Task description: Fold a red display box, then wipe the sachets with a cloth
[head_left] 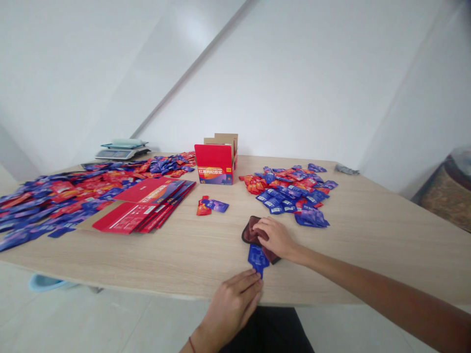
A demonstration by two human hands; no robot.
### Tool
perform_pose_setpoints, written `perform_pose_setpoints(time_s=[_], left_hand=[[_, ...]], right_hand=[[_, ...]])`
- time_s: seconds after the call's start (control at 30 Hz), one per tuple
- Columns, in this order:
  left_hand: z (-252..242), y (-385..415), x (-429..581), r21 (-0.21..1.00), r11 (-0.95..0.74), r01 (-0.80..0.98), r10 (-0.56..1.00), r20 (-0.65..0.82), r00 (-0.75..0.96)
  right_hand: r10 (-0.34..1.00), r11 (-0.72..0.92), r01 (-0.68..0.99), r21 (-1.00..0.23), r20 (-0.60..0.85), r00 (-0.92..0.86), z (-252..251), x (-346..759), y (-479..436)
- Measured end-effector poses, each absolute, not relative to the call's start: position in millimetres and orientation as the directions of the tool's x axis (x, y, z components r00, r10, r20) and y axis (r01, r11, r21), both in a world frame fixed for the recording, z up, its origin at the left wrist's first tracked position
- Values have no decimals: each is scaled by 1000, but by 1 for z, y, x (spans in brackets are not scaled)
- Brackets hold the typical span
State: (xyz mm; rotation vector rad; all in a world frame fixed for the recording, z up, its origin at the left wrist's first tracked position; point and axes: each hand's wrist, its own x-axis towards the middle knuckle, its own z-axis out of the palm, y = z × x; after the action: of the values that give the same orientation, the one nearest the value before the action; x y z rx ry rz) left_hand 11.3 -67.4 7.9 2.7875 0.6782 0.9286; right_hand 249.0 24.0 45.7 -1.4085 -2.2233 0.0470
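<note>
A blue spouted pouch (258,257) lies flat near the table's front edge. My left hand (235,301) has its fingertips on the pouch's narrow end, fingers pressed together. Just beyond, my right hand (274,235) grips a dark brown cloth (251,230) with a black border, which covers the far part of the pouch. To the right and farther back lies a pile of blue and red pouches (290,189). One red pouch (203,206) and one blue pouch (216,205) overlap left of the cloth.
Flat red cartons (147,211) are stacked on the left, by a large spread of pouches (66,196). Open red boxes (215,166) stand at the back. A scale (121,152) is at the back left, a grey scrap (346,169) at the back right, a blue basin (47,283) below the table.
</note>
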Motion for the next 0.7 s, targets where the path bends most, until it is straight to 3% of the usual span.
perform_pose_setpoints(time_s=[0.4, 0.5, 0.7], left_hand=[[8, -66, 11, 256, -894, 368, 448, 544, 710], [9, -67, 11, 255, -895, 367, 446, 554, 703], [11, -68, 15, 308, -859, 408, 511, 535, 672]], right_hand=[[851, 454, 851, -262, 411, -327, 40, 266, 64], [862, 414, 842, -346, 447, -240, 49, 269, 67], [851, 350, 690, -634, 523, 48, 70, 282, 66]])
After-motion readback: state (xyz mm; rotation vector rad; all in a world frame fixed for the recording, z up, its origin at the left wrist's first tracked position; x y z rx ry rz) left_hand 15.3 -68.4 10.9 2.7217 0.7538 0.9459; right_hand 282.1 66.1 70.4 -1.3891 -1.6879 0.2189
